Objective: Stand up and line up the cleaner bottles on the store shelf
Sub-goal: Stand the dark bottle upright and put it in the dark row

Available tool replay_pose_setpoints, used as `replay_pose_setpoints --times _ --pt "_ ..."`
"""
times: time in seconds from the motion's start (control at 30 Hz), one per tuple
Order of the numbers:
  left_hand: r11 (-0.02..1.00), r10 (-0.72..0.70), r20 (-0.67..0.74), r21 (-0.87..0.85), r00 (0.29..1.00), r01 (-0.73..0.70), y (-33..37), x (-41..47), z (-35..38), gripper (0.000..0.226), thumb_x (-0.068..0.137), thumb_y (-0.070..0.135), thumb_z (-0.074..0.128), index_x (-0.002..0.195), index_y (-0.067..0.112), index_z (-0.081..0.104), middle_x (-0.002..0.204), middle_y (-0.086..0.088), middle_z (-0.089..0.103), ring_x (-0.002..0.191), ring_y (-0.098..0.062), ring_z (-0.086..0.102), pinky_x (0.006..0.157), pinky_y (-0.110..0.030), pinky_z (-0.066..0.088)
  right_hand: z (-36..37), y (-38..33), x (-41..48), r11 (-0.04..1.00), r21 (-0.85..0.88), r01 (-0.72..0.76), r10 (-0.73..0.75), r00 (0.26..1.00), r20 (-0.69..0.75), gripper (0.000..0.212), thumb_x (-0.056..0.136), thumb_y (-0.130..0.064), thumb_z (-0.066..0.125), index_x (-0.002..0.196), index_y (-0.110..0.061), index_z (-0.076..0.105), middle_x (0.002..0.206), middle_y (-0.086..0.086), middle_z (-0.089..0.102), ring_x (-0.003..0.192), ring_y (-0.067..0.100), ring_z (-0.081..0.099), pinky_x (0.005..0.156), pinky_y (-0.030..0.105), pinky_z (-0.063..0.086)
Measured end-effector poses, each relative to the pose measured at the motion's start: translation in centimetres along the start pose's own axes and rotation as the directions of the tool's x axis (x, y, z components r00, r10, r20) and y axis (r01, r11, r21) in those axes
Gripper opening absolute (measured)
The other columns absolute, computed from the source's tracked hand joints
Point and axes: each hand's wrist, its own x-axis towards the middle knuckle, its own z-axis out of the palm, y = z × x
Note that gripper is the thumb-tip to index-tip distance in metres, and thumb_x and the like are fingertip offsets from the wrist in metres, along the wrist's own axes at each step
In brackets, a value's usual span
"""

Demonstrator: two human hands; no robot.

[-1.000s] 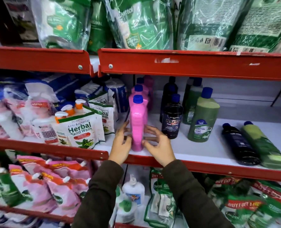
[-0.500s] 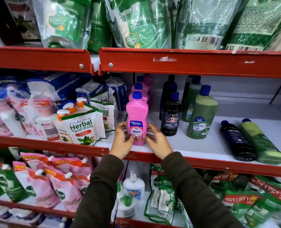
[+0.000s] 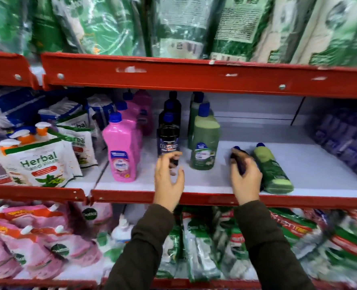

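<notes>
A pink cleaner bottle point(image 3: 121, 151) stands upright at the front of the white shelf point(image 3: 320, 170), with more pink bottles in a row behind it. To its right stand a row of black bottles point(image 3: 168, 139) and a row of green bottles point(image 3: 204, 143). A black bottle point(image 3: 238, 154) and a green bottle point(image 3: 271, 170) lie on their sides further right. My left hand point(image 3: 168, 178) hovers open just in front of the front black bottle. My right hand point(image 3: 245, 178) rests on the lying black bottle, fingers curled around it and hiding most of it.
Herbal hand wash pouches point(image 3: 39, 164) crowd the shelf to the left of the pink bottles. Blurred purple packs point(image 3: 345, 139) sit at the far right. A red upper shelf rail point(image 3: 194, 76) hangs low overhead, with green refill bags point(image 3: 194, 24) above. Pouches fill the shelf below.
Both hands have let go of the pink bottle, which now stands label forward. They moved right: the left to the black row, the right onto the lying black bottle. The view shifted right.
</notes>
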Motion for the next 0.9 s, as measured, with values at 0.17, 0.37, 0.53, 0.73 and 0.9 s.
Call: replay_pose_setpoints --times 0.17,0.37,0.53,0.73,0.9 --pt "0.952 -0.284 0.327 -0.019 0.901 0.307 1.9 1.3 10.7 0.037 0.094 0.010 0.058 0.131 0.011 0.056 0.119 -0.013 0.067 0.102 -0.028 0.067 0.085 -0.025 0.053 -4.3 3.0 4.3 0.890 -0.410 -0.201 0.279 0.950 0.139 0.034 0.093 -0.001 0.052 0.124 0.006 0.063 0.118 0.034 0.067 0.110 0.048 0.063 0.092 0.043 0.048" --pt "0.776 -0.629 0.472 0.339 0.617 0.532 2.4 3.5 17.7 0.053 0.086 0.052 0.064 0.106 0.003 0.072 0.108 -0.017 0.074 0.102 -0.034 0.070 0.091 -0.038 0.055 -5.1 4.0 5.1 0.877 -0.453 -0.158 0.280 0.935 0.218 0.037 0.090 0.002 0.055 0.124 0.001 0.067 0.123 0.028 0.069 0.117 0.042 0.063 0.100 0.040 0.048" --pt "0.626 -0.666 0.514 -0.009 0.541 0.780 2.0 3.4 18.2 0.042 0.077 0.021 0.082 0.109 -0.004 0.071 0.115 -0.024 0.072 0.098 -0.028 0.071 0.093 -0.038 0.057 -5.7 4.7 5.9 0.912 -0.372 -0.174 0.281 0.926 0.253 0.039 0.090 -0.001 0.060 0.128 -0.004 0.067 0.125 0.022 0.070 0.119 0.037 0.064 0.102 0.036 0.047" --pt "0.741 -0.537 0.459 -0.144 0.707 0.656 3.6 2.4 16.1 0.054 0.082 0.010 0.077 0.131 0.001 0.057 0.134 -0.016 0.062 0.122 -0.024 0.059 0.108 -0.035 0.045 -7.1 4.7 5.9 0.947 -0.031 -0.319 0.302 0.856 0.419 0.030 0.092 -0.014 0.069 0.120 -0.007 0.065 0.117 0.017 0.072 0.113 0.031 0.068 0.104 0.044 0.051" --pt "0.832 -0.349 0.472 -0.242 0.810 0.499 3.9 1.2 11.8 0.053 0.085 0.003 0.072 0.134 0.010 0.054 0.128 0.000 0.061 0.113 -0.003 0.062 0.099 -0.019 0.047 -7.1 3.5 3.2 0.924 0.232 -0.302 0.175 0.878 0.446 0.034 0.087 -0.001 0.072 0.117 -0.012 0.061 0.113 0.005 0.072 0.092 -0.003 0.071 0.081 0.011 0.055"
